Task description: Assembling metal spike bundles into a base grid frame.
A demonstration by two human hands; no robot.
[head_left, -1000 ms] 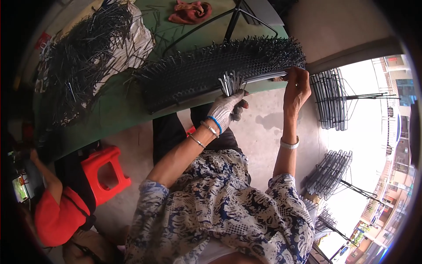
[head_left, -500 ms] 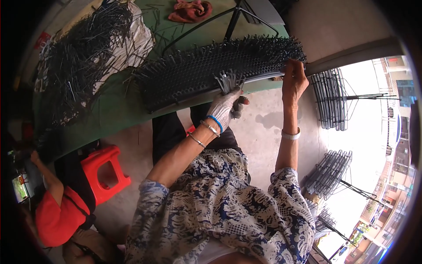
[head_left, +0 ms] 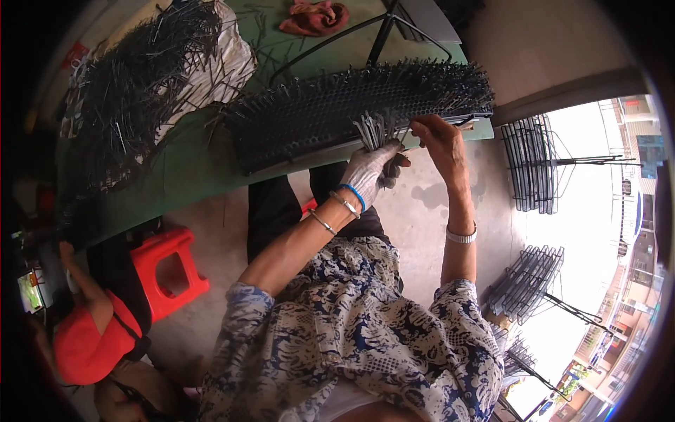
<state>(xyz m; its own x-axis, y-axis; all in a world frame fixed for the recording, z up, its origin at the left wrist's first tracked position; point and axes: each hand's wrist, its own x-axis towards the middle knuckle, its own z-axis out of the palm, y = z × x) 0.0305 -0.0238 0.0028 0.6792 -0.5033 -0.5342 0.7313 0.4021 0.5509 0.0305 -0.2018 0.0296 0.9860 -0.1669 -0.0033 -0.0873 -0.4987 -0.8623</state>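
In my left hand [head_left: 369, 169], which wears a pale glove, is a bundle of thin grey strips [head_left: 374, 129], their ends fanned upward from my fist. Close to the right of that bundle is my bare right hand [head_left: 444, 148], its thumb and fingers pinched together. Whatever lies in this pinch is too small to make out. Both hands are at the near edge of a long black perforated panel [head_left: 295, 130]. Many dark strips [head_left: 422, 77] stand upright along its far side and right end, while holes show bare along its near left part.
The panel rests on a green table [head_left: 190, 179]. A heap of dark strips [head_left: 133, 84] lies on a pale sack [head_left: 235, 56] at left. Behind are a reddish cloth [head_left: 314, 17] and a black metal stand [head_left: 380, 42]. A red stool [head_left: 169, 271] and a person in red [head_left: 95, 337] are at left.
My right hand has come away from the panel's right end and moved left, close to the bundle. My left hand still grips the strips.
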